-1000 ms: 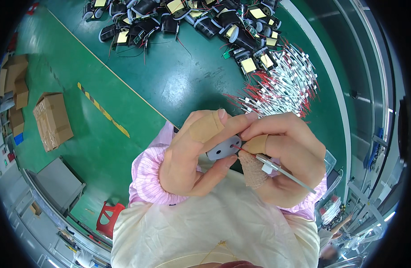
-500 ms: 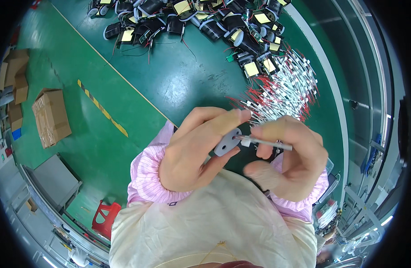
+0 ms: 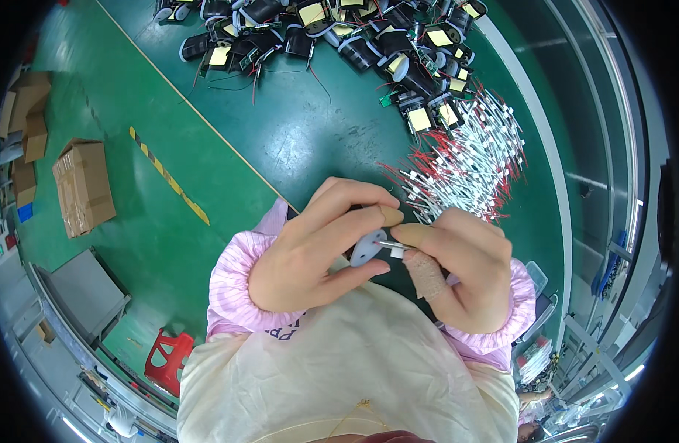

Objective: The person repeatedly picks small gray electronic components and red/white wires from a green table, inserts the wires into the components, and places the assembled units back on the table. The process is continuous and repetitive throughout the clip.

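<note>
Square yellow labels [image 3: 429, 118] are seen on the black coil parts [image 3: 369, 52] heaped along the far edge of the green table [image 3: 302, 140]. A loose pile of red and white wires [image 3: 465, 166] is spread to the right of that heap. On the green floor at the left, a brown cardboard box [image 3: 83, 187] is set down with flattened cartons [image 3: 26, 111] beyond it, and a yellow and black striped strip [image 3: 168, 175] is laid between the box and the table edge. A red stool [image 3: 165, 362] is seen lower down.

Both hands are raised close to the chest, above the near edge of the table. A small grey disc-shaped part [image 3: 367, 247] is gripped by the left hand [image 3: 310, 255], with the fingers curled over its top and the thumb underneath. A thin white-tipped wire [image 3: 393, 246] is pinched between thumb and forefinger of the right hand [image 3: 461, 277], its end touching the disc. A beige bandage [image 3: 426, 275] is wrapped round one right finger. Open table surface is left between the hands and the heaps.
</note>
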{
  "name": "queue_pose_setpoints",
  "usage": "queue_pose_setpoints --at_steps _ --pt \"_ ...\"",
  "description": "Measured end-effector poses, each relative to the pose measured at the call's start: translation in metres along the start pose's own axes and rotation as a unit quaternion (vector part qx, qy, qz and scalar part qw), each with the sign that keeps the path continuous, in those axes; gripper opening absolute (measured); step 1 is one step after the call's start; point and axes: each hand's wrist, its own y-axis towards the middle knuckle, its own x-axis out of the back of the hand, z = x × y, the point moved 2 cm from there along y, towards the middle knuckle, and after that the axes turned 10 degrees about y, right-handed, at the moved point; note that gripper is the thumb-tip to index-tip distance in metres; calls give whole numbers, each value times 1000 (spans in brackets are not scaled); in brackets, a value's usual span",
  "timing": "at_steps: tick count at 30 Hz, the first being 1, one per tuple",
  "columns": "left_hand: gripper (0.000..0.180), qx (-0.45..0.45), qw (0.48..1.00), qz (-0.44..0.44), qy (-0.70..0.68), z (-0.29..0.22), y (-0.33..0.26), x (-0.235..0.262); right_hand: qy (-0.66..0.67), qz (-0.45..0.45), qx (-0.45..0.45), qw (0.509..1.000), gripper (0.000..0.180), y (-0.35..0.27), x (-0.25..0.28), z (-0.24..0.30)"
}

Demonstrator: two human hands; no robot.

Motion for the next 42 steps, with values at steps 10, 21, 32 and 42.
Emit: queue_pose_setpoints --at_steps 10,21,32,42 --pt "43 9 992 -53 118 -2 -3 -12 -40 29 0 999 19 -4 -7 -1" --pt "46 62 985 47 -152 10 -8 2 -21 24 9 999 18 -3 -5 -13" --pt "34 39 977 109 -181 17 -3 9 59 73 26 995 13 2 -2 -19" --pt "31 34 994 101 -24 5 2 -2 -5 115 27 993 17 -9 -2 -26"
